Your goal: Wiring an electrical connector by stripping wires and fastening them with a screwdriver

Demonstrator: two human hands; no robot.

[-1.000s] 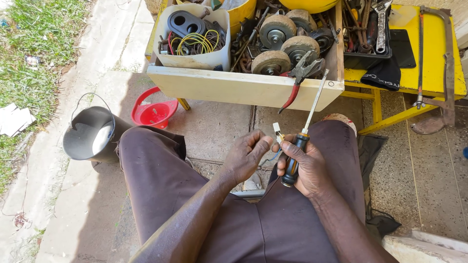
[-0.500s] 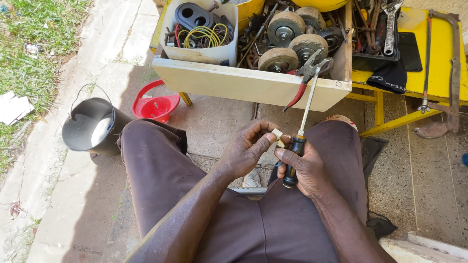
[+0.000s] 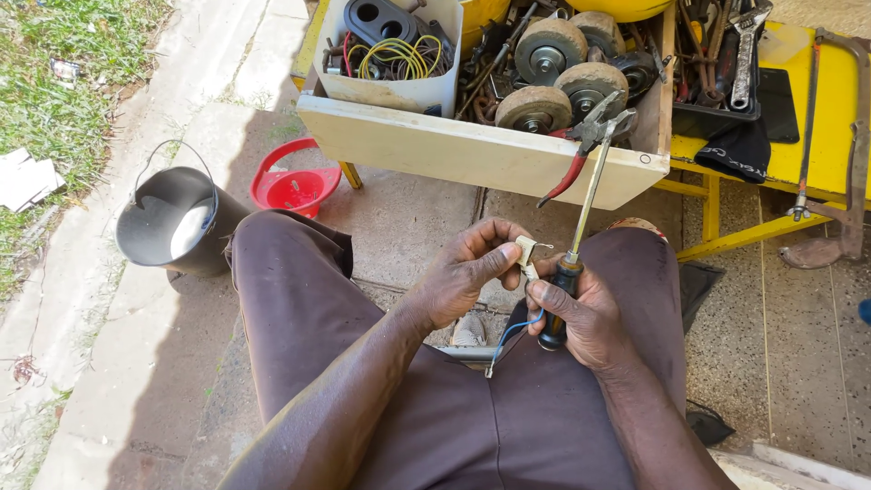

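Left hand point(image 3: 467, 272): thumb and forefinger pinched on a small white connector piece point(image 3: 526, 255), held above the lap between the knees; bare wire ends stick out of its top. Remaining left fingers curled under, not in contact with anything visible.

Right hand point(image 3: 585, 318): fingers wrapped around the black handle of a screwdriver point(image 3: 581, 227), thumb lying along the handle. Shaft points up and away, tip near the front edge of the wooden tray point(image 3: 472, 150). Handle sits just beside the connector piece; contact between them cannot be made out.

A thin blue wire point(image 3: 510, 338) runs down from between the hands and hangs over the lap of the brown trousers point(image 3: 299, 308).

Beyond the hands: wooden tray on a yellow stand point(image 3: 726, 238), holding grey wheels point(image 3: 549, 50), red-handled pliers point(image 3: 581, 150) at its front edge, and a white tub point(image 3: 399, 91) with yellow and red wire coils. Yellow table point(image 3: 830, 136) at right carries a wrench point(image 3: 742, 50) and a hacksaw point(image 3: 835, 145).

On the concrete left of the knee: dark metal bucket point(image 3: 172, 222), red plastic bucket point(image 3: 295, 181) just beside it. Grass point(image 3: 63, 82) along the far left edge
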